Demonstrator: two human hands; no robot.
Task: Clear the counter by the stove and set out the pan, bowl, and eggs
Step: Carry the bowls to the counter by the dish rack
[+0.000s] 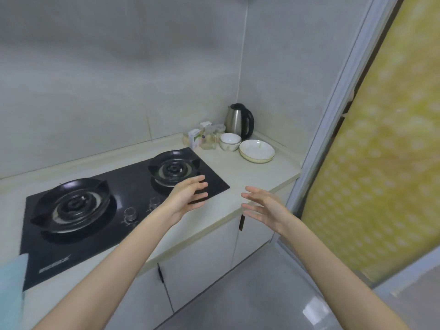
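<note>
A pale counter (250, 177) runs to the right of a black two-burner gas stove (123, 201). At its back corner stand stacked white bowls (230, 141), stacked shallow white plates (257, 150), a steel electric kettle (239, 120) and a cluster of small jars and a carton (204, 138). My left hand (188, 196) hovers over the stove's right front corner, fingers straight, holding nothing. My right hand (264, 206) hangs above the counter's front edge, fingers spread and empty. No pan or eggs are in view.
White cabinet doors (202, 253) with dark handles sit below the counter. A sliding door with a yellow patterned panel (381, 163) stands close on the right. A light blue cloth (12, 289) lies at the lower left. Grey floor tiles (262, 294) lie below.
</note>
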